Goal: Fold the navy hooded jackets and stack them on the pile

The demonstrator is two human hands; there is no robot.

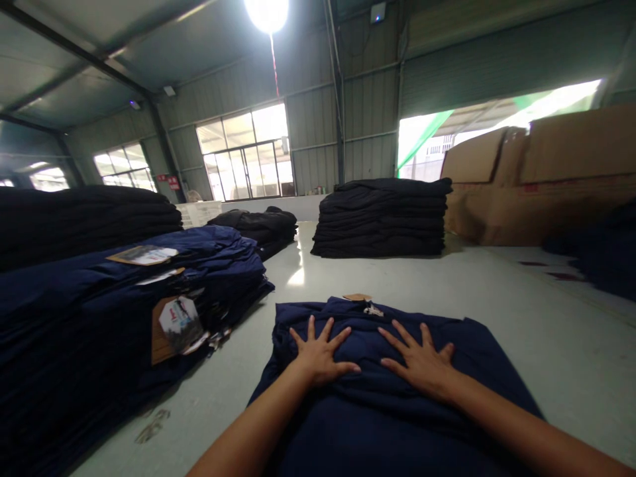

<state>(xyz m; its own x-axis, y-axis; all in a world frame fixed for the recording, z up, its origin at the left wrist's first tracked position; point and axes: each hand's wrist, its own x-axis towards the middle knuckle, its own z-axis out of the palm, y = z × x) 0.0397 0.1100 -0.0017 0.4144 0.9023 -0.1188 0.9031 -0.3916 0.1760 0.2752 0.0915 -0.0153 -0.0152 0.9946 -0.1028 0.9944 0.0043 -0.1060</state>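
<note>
A navy blue garment [358, 424] lies spread in front of me on a pale, smooth surface, wrinkled under my palms. My left hand [320, 354] rests flat on its upper left part, fingers spread. On the upper right part lies my right hand [420, 361], also flat with the fingers apart. Between and beyond my fingertips, a brown tag [356, 297] and a small whitish piece [373, 310] show at the garment's far edge. Its near end runs out of view below, so I cannot tell which kind of garment it is.
To the left stands a stack of navy garments [99, 318] with hanging cardboard tags [179, 324]. Farther off are a stack of black folded garments [382, 218] and a lower black pile [263, 225]. Large cardboard boxes [546, 192] and dark blue cloth [611, 252] are at right.
</note>
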